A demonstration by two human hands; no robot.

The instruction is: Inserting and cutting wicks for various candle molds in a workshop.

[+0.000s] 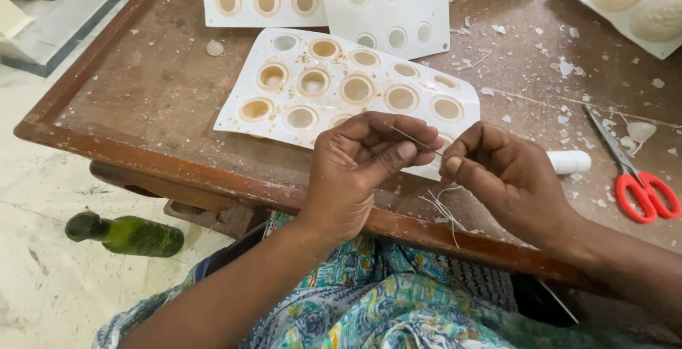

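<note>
My left hand (359, 168) pinches a thin metal needle (415, 140) between thumb and fingers above the table's front edge. My right hand (501, 175) is closed close beside it, fingertips pinching white thread at the needle's end. Loose white thread ends (444, 207) hang below the two hands. Just behind the hands lies a white silicone mould (284, 111) with several round cavities, some filled with pale wax.
Two more white moulds (387, 1) lie farther back on the brown wooden table (149, 93), which is strewn with wax flakes. Red-handled scissors (636, 182) and a small white tube (568, 162) lie at right. A green bottle (128, 234) lies on the floor.
</note>
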